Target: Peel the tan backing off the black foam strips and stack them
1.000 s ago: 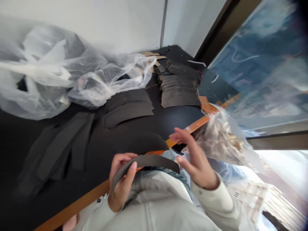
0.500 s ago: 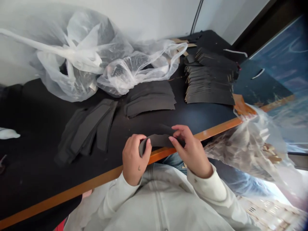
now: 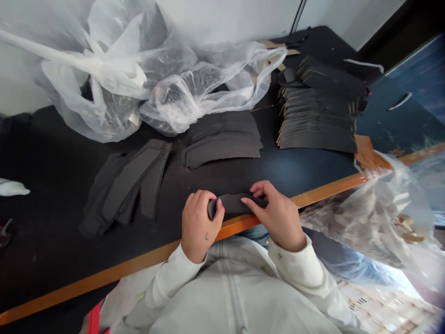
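Since a second ago, the right hand (image 3: 281, 215) has moved in to the free end of the curved dark strip (image 3: 232, 204), where it was spread and apart from it; the strip, which then bowed over the person's lap, is now just inside the counter's front edge. It is stretched between the two hands. The left hand (image 3: 200, 226) grips its left end, thumb in front and fingers behind, while the right pinches the other end between thumb and fingers. Whether the strip touches the counter (image 3: 290, 169) beneath it cannot be told.

Beyond the hands, toward the back edge, lies a low pile of curved dark strips (image 3: 225, 144), well apart from the held one. To its left, a loose fan of dark strips (image 3: 132, 185) slants toward the front edge. Near the right end of the counter rises a taller stack of dark pieces (image 3: 318, 120), with brown showing at some edges. Two knotted clear plastic bags, one large (image 3: 114, 111) and one smaller (image 3: 184, 104), sit along the back edge. Past the front edge on the right is a filled clear bag (image 3: 365, 218).
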Action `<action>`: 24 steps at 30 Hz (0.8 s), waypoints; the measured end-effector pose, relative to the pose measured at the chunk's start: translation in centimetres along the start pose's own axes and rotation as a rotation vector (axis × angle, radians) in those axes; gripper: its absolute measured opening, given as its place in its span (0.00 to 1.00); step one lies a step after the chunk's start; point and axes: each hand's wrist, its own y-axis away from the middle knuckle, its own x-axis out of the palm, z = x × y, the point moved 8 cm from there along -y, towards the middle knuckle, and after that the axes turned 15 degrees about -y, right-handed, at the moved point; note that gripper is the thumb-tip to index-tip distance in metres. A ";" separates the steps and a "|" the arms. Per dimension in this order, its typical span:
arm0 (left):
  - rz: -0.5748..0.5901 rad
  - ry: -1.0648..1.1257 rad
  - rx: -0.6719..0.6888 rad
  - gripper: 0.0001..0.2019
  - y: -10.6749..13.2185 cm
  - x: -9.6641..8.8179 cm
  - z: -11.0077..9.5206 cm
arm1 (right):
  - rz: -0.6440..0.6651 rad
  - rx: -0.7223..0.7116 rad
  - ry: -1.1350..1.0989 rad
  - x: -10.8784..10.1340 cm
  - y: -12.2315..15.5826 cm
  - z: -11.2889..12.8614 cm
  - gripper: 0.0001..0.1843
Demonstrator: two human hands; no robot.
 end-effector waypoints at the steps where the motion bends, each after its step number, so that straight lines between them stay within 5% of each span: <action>1: 0.001 -0.004 0.000 0.06 0.0 0.0 0.0 | 0.003 -0.001 0.001 0.0 0.0 0.0 0.13; 24: -0.025 -0.173 0.019 0.05 0.1 0.3 -0.5 | 0.013 0.022 0.031 0.1 -0.2 -0.1 0.12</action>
